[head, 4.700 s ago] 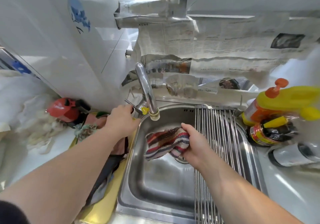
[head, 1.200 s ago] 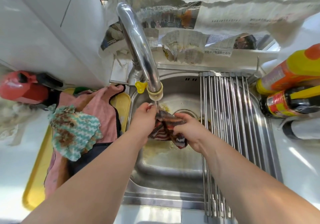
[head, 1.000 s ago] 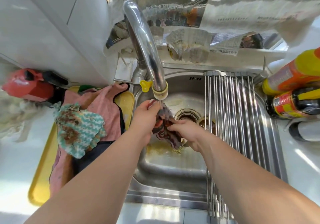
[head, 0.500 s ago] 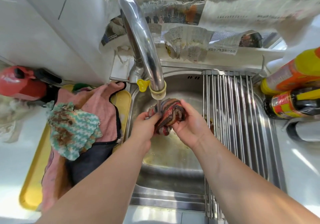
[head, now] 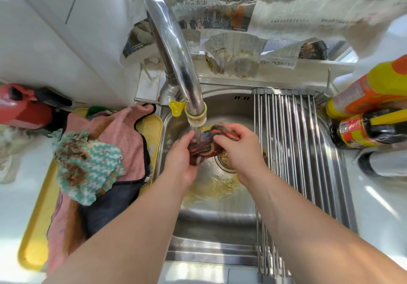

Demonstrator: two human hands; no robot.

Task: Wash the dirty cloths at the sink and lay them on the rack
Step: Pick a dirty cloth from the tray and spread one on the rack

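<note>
While water runs from the faucet [head: 176, 52] onto it, the striped cloth [head: 204, 149] hangs bunched above the sink [head: 220, 217] drain, its long axis lying across from the left hand [head: 180, 158] to the right hand [head: 240, 149]. Both hands' fingers [head: 230, 130] are curled tight round it. Print on the newspaper [head: 308, 19] and the dark bottle [head: 356, 132] is too blurred to read.

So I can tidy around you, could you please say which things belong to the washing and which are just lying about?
In the job: striped cloth, left hand, right hand, faucet, sink, rack, crochet cloth, pink cloth.
Lying about: orange bottle, dark bottle, red object, newspaper.
</note>
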